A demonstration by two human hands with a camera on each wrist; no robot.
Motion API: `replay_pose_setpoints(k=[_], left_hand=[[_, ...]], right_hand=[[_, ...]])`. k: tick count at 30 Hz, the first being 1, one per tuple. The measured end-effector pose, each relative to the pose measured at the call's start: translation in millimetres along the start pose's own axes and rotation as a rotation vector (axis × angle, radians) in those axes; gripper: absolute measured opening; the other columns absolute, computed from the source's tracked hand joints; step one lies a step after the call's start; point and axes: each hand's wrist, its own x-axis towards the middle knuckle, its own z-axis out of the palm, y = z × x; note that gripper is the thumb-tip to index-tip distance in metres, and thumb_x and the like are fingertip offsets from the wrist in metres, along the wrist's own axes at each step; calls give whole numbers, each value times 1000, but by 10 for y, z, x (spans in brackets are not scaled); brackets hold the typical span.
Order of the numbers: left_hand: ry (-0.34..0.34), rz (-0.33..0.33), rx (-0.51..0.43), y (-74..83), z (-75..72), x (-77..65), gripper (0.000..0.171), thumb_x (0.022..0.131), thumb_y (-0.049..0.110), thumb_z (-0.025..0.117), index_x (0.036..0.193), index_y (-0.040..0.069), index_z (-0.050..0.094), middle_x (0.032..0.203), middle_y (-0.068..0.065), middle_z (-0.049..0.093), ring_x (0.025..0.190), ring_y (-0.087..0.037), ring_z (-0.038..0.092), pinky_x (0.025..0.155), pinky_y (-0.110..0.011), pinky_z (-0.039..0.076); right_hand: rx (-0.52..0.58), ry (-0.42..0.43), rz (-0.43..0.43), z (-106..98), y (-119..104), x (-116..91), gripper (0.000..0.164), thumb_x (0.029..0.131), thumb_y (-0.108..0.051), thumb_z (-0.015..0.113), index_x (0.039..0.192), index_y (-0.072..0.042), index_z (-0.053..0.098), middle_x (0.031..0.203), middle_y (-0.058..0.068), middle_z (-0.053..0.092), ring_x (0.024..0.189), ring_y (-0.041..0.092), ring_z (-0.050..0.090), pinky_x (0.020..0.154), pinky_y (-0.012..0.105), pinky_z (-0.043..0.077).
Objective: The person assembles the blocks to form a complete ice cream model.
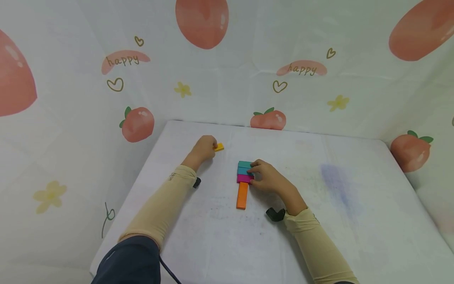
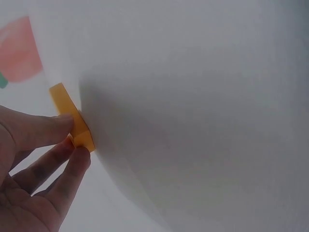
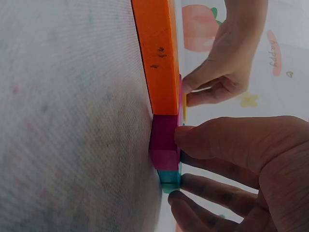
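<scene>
A small yellow block [image 2: 67, 104] is pinched between the thumb and fingertips of my left hand [image 1: 205, 147], over the far left part of the table. My right hand [image 1: 267, 177] rests at the right ends of a row of flat blocks. Its thumb [image 3: 193, 137] touches the magenta block [image 1: 244, 178], and its other fingertips lie at the two teal blocks [image 1: 243, 164] beyond it. An orange block [image 1: 242, 196] extends lengthwise from the magenta one toward me, its far end against it. The right wrist view shows dark marks on the orange block's side.
The white tabletop [image 1: 220, 236] has a bluish smudge [image 1: 335, 185] on the right. A white cloth backdrop [image 1: 230, 79] printed with fruit stands behind the table and at both sides. A black cable [image 1: 169, 270] runs near the left sleeve.
</scene>
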Motion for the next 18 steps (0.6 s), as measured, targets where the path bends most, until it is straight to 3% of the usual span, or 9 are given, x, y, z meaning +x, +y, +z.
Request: replay_pose_setpoints(k=[18], left_hand=[[-5,85,50,108,76,25,29,89,-8,68,117,-7,74,125,-21,73,123,-36,65,114,-46,50]], right_hand=[[23,-13,29,4,4,20,39,96,-16,75,133,-3,74,144,19,60,136,37,57,118,54,46]])
